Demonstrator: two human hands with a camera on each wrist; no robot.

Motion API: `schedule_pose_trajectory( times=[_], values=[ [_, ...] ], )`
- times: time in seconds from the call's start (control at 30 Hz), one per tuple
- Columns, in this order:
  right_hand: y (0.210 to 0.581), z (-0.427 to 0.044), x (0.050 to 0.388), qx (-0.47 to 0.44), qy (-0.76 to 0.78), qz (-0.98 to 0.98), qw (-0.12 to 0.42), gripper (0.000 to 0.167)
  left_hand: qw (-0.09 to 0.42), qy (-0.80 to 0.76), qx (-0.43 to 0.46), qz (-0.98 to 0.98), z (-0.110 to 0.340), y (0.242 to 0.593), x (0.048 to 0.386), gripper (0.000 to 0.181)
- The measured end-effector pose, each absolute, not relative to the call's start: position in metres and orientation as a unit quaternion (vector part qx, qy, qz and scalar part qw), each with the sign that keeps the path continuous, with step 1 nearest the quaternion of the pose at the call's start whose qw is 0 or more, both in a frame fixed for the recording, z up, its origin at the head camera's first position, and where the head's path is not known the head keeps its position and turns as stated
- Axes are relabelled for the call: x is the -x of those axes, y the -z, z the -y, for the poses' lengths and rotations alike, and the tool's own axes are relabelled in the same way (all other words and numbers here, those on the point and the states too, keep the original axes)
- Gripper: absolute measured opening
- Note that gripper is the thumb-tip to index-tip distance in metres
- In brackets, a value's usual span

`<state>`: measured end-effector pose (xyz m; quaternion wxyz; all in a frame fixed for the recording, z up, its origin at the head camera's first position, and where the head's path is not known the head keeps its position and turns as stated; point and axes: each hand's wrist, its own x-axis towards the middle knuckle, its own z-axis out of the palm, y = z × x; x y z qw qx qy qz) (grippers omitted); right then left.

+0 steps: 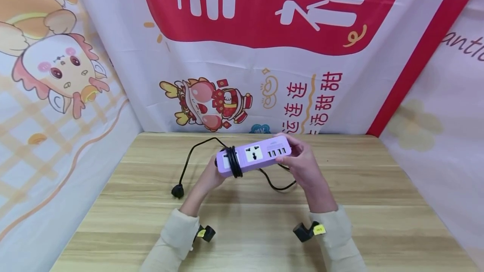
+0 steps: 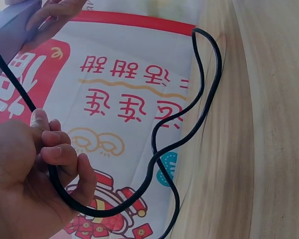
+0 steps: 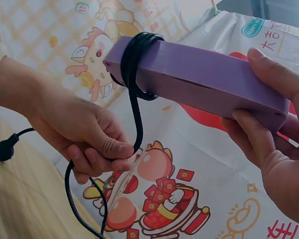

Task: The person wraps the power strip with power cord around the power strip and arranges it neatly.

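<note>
A purple power strip [image 1: 261, 153] with white sockets and several USB ports is held up above the table. My right hand [image 1: 305, 167] grips its right end, thumb on the near side and fingers behind. Black cord [image 3: 135, 74] is wound in several turns round the strip's left end. Below that end, my left hand [image 3: 84, 119] pinches the cord between thumb and curled fingers, as the left wrist view also shows. From that hand the loose cord [image 2: 209, 107] hangs in a loop. Its black plug [image 1: 177, 191] lies on the table at the left.
The wooden table [image 1: 242, 230] spreads under both arms. Printed cloth [image 1: 242, 62] with red and white patterns hangs behind it, and more cloth covers the left side [image 1: 45, 137] and right side [image 1: 438, 137]. Both wrists carry small black camera mounts.
</note>
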<state>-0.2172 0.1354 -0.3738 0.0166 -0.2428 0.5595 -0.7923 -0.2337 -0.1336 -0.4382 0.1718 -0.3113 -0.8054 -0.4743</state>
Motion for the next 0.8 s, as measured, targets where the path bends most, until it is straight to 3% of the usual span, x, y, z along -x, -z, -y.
schedule_pose_trajectory(
  times=[0.17, 0.37, 0.53, 0.8],
  values=[
    [0.377, -0.141, 0.220, 0.280, 0.770, -0.571, 0.052, 0.052, 0.181, 0.438, 0.327, 0.818, 0.135, 0.434, 0.241, 0.028],
    [0.381, -0.148, 0.226, 0.286, 0.705, -0.647, 0.055, 0.054, 0.129, 0.410, 0.234, 0.872, 0.134, 0.427, 0.242, 0.006],
    [0.386, -0.155, 0.233, 0.304, 0.656, -0.688, 0.057, 0.060, 0.103, 0.415, 0.202, 0.881, 0.137, 0.429, 0.243, 0.007],
    [0.399, -0.157, 0.242, 0.287, 0.604, -0.741, 0.057, 0.059, 0.105, 0.410, 0.197, 0.884, 0.142, 0.428, 0.244, 0.008]
  ],
)
